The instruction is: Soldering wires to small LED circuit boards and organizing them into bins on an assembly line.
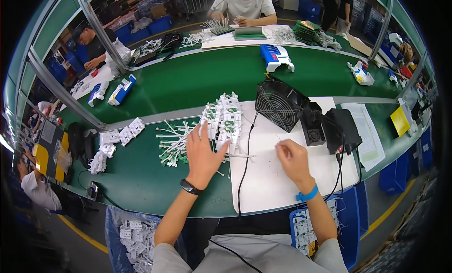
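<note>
My left hand (201, 157) is open, fingers spread, at the near left side of a cluster of white plastic housings (230, 115) with small green circuit boards in them. Whether its fingertips touch the housings, I cannot tell. Left of this hand lies a bundle of white cables (175, 142) with green pieces at their near ends. Over the white sheet (263, 186) my right hand (293, 161) is closed, thumb and fingertips pinched together. A thin, pale strand shows by the fingertips; what they hold is too small to make out.
A black fan (280, 103) and a black box (343, 129) with cables stand behind and right of my right hand. Several white housings (109, 138) lie at left. Bins of white parts (136, 240) sit below the table edge. A co-worker (245, 9) sits across the green belt (197, 80).
</note>
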`<control>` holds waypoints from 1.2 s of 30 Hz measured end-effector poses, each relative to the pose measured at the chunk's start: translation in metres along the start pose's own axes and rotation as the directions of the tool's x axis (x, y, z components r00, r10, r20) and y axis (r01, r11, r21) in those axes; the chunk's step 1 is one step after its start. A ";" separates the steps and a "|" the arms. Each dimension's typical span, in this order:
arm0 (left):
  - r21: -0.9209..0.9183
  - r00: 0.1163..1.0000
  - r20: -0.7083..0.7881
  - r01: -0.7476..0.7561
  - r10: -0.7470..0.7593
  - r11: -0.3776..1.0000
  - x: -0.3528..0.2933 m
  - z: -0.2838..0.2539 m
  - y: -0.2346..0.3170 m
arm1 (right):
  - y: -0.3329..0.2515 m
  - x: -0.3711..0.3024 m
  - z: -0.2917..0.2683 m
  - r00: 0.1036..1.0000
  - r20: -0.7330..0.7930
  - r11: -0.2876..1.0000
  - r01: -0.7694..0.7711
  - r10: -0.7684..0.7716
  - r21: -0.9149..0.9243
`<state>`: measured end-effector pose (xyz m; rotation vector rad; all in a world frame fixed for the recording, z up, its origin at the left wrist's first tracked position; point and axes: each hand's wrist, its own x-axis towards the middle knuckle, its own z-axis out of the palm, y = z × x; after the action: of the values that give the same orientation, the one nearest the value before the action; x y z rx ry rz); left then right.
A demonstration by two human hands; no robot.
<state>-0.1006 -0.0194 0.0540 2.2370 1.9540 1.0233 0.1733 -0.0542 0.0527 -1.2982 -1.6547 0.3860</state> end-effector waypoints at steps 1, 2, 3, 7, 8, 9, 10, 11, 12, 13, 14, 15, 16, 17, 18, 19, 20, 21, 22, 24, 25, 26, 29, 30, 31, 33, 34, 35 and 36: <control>-0.029 0.999 -0.008 0.039 -0.040 0.999 0.002 0.000 -0.010 | -0.015 0.005 0.005 0.994 0.086 0.998 -0.063 0.063 -0.004; -0.020 0.998 0.007 0.059 -0.059 0.998 0.002 -0.002 -0.018 | -0.024 0.008 0.015 0.994 0.095 0.999 -0.044 0.046 -0.021; -0.018 0.998 0.007 0.059 -0.059 0.998 0.001 -0.004 -0.024 | -0.031 0.010 0.025 0.994 0.105 0.999 -0.025 0.029 -0.040; 0.011 0.990 0.053 0.129 -0.130 0.992 -0.003 0.003 -0.033 | -0.039 0.016 0.072 0.991 0.124 0.967 0.075 -0.046 -0.245; 0.011 0.995 -0.035 0.091 -0.091 0.996 -0.006 0.006 -0.033 | -0.042 0.017 0.081 0.992 0.120 0.966 0.076 -0.047 -0.245; 0.010 0.996 -0.036 0.087 -0.087 0.996 -0.007 0.005 -0.029 | -0.045 0.017 0.088 0.988 0.154 0.941 0.072 -0.021 -0.329; 0.004 0.988 -0.011 0.151 -0.151 0.989 -0.007 0.004 -0.025 | -0.045 0.017 0.095 0.983 0.186 0.909 0.070 0.008 -0.411; -0.001 0.977 0.016 0.214 -0.214 0.977 -0.007 0.003 -0.023 | -0.043 0.017 0.101 0.981 0.195 0.901 0.065 0.022 -0.429; 0.000 0.977 0.013 0.215 -0.215 0.977 -0.007 0.003 -0.025 | -0.038 0.015 0.106 0.981 0.195 0.901 0.068 0.019 -0.427; 0.016 0.978 0.045 0.202 -0.202 0.979 -0.006 0.004 -0.028 | -0.034 0.014 0.110 0.979 0.202 0.897 0.085 0.005 -0.434; 0.031 0.979 0.078 0.188 -0.190 0.982 -0.005 0.005 -0.030 | -0.029 0.013 0.113 0.978 0.209 0.892 0.102 -0.008 -0.441; 0.050 0.988 0.024 0.153 -0.154 0.987 -0.004 0.006 -0.032 | -0.025 0.014 0.114 0.977 0.213 0.892 0.106 -0.011 -0.440; 0.050 0.987 0.022 0.156 -0.157 0.986 -0.003 0.006 -0.034 | -0.020 0.017 0.113 0.961 0.273 0.914 0.079 0.036 -0.398; 0.040 0.991 0.021 0.128 -0.129 0.991 -0.001 0.005 -0.038 | -0.016 0.019 0.111 0.940 0.333 0.933 0.048 0.079 -0.357; 0.030 0.995 0.017 0.099 -0.100 0.995 0.002 0.004 -0.041 | -0.018 0.022 0.108 0.939 0.335 0.932 0.053 0.075 -0.357; 0.029 0.995 0.014 0.102 -0.103 0.994 0.005 0.004 -0.045 | -0.019 0.025 0.103 0.931 0.356 0.961 0.022 0.081 -0.275; 0.027 0.995 0.003 0.098 -0.098 0.995 0.008 0.004 -0.049 | -0.022 0.028 0.098 0.923 0.376 0.981 -0.011 0.084 -0.191; 0.025 0.996 -0.005 0.093 -0.093 0.995 0.011 0.003 -0.049 | -0.027 0.031 0.092 0.922 0.378 0.981 -0.009 0.083 -0.193; 0.023 0.996 -0.007 0.095 -0.094 0.995 0.014 0.002 -0.048 | -0.032 0.035 0.086 0.914 0.381 0.988 -0.099 0.139 -0.122; -0.014 0.984 0.015 0.177 -0.177 0.984 0.020 -0.002 -0.047 | -0.033 0.041 0.080 0.901 0.389 0.981 -0.188 0.192 -0.050; -0.013 0.984 0.014 0.179 -0.179 0.984 0.022 -0.003 -0.048 | -0.030 0.043 0.077 0.913 0.377 0.988 -0.135 0.156 -0.080; 0.016 0.984 0.018 0.175 -0.176 0.984 0.023 -0.003 -0.048 | -0.028 0.044 0.074 0.923 0.367 0.990 -0.082 0.118 -0.111; 0.035 0.993 0.008 0.121 -0.121 0.992 0.029 -0.002 -0.057 | -0.034 0.046 0.060 0.905 0.419 0.964 0.039 0.077 -0.262; 0.028 0.998 -0.001 0.066 -0.066 0.997 0.033 -0.004 -0.058 | -0.035 0.046 0.058 0.903 0.426 0.934 0.105 0.055 -0.343; 0.029 0.998 -0.001 0.066 -0.066 0.997 0.036 -0.007 -0.060 | -0.033 0.046 0.057 0.903 0.425 0.934 0.105 0.055 -0.343; -0.169 0.983 0.123 0.159 -0.139 0.973 0.043 -0.016 -0.058 | -0.029 0.047 0.055 0.902 0.429 0.924 0.126 0.045 -0.361; -0.177 0.969 0.181 0.200 -0.168 0.964 0.048 -0.025 -0.051 | -0.027 0.047 0.054 0.903 0.427 0.924 0.124 0.046 -0.362; -0.178 0.969 0.181 0.198 -0.165 0.964 0.052 -0.024 -0.051 | -0.025 0.048 0.053 0.904 0.428 0.923 0.155 0.012 -0.352; -0.235 0.979 0.146 0.177 -0.145 0.956 0.053 -0.025 -0.052 | -0.025 0.048 0.052 0.902 0.432 0.923 0.187 -0.025 -0.337</control>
<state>-0.1576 0.0293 0.0768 1.9279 1.8090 1.0123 0.1173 -0.0065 0.0686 -1.4593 -2.2418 0.3063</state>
